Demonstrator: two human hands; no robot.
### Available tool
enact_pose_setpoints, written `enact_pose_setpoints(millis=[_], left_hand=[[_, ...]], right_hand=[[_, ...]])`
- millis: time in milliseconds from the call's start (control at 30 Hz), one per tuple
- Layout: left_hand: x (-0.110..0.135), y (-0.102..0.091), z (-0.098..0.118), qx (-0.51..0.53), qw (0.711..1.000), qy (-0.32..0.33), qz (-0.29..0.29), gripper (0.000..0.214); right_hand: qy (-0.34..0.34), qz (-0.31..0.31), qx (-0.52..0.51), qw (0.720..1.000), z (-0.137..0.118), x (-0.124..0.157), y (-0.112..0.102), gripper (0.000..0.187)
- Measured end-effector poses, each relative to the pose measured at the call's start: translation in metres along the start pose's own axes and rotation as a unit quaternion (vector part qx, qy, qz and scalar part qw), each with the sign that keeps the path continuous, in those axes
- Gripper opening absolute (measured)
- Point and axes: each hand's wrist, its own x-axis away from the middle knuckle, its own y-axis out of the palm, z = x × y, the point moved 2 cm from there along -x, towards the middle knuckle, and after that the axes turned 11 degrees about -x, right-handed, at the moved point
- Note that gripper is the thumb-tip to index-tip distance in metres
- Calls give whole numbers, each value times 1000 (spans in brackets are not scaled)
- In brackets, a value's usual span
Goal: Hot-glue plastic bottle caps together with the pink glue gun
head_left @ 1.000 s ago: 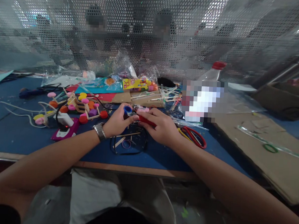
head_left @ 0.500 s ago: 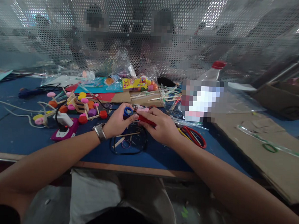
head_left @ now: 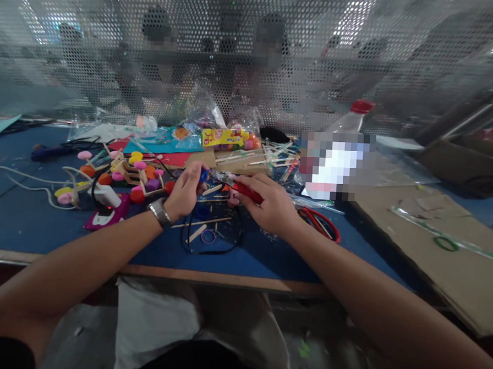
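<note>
My left hand (head_left: 184, 192), with a metal watch on its wrist, is closed in a pinch on a small blue cap (head_left: 204, 175) held above the blue table (head_left: 29, 222). My right hand (head_left: 270, 205) is closed round a red-handled tool (head_left: 246, 191) whose metal tip points left at the cap. Under my hands lie wooden sticks (head_left: 203, 222), a thin purple ring (head_left: 208, 236) and a loop of black cable (head_left: 226, 248). Red-handled scissors (head_left: 321, 224) lie just right of my right hand.
A stick frame with coloured caps (head_left: 135, 176) and a white plug on a purple block (head_left: 105, 204) sit left. Packets, sticks and coloured card lie behind. A red-capped bottle (head_left: 349, 124) and cardboard sheets (head_left: 441, 244) are on the right. People sit behind a perforated screen.
Both hands have lifted and moved slightly away from me, the cap and tool with them. Sticks and a dark blue piece under the hands now show.
</note>
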Motion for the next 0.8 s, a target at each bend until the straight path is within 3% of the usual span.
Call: enact_pose_setpoints(millis=[100,400,600,800], left_hand=[[-5,-8,3,-23,999,7,35,48],[-6,-13,14,-210,974,82,-2,21],[1,-7,17,-347,923,124,-107,21],[6,-4,19,-364,903,111,-198,20]], right_hand=[[3,9,-3,1000,1,-1,-3,36],[5,125,45,991,20,-9,-37,35],[8,168,40,985,32,-9,-39,38],[51,179,77,979,39,-13,-50,37]])
